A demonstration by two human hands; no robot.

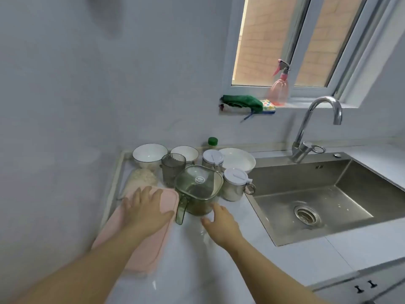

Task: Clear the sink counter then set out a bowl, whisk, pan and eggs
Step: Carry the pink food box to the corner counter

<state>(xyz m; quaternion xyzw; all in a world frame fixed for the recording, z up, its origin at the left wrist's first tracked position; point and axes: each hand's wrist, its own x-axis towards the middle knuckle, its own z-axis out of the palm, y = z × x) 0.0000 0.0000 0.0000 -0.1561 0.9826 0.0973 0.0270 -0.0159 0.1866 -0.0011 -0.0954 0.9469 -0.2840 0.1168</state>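
Now, left hand (146,209) flat on pink mat (169,199), right hand (221,222) empty, fingers loose, just beside green jug (198,189)

Bowls (149,155) (184,152) (237,160): 3, far. Lidded jars (212,159) (234,183): 2. Ribbed cup (173,170): 1. Green jug (198,189): 1. Spray bottle (279,89): 1.

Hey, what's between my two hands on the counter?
The green see-through jug, its handle pointing toward you, sits between your left hand, flat on the pink mat, and your right hand; the head view shows it.
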